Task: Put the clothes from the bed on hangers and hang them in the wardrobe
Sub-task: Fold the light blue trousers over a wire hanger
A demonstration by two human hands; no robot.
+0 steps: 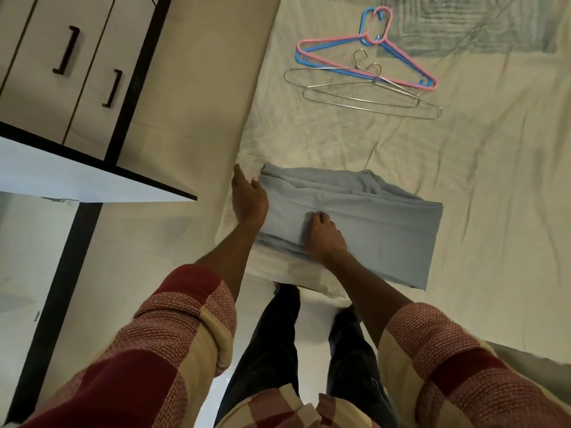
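Note:
A folded light-blue garment (370, 223) lies on the near corner of the bed (479, 186). My left hand (248, 200) rests at its left edge, fingers straight and pointing away. My right hand (324, 234) grips the cloth near its middle, fingers curled into the fabric. Farther up the bed lie a pink plastic hanger (401, 54), a blue plastic hanger (327, 64) under it, and two metal wire hangers (364, 97). The wardrobe (71, 66), with dark handles on its closed doors, stands at the upper left.
An open white door panel with a dark edge (92, 180) juts out at the left between me and the wardrobe. Pale floor runs between bed and wardrobe. A grey patterned patch (463, 23) marks the sheet at the top right. My legs stand at the bed's corner.

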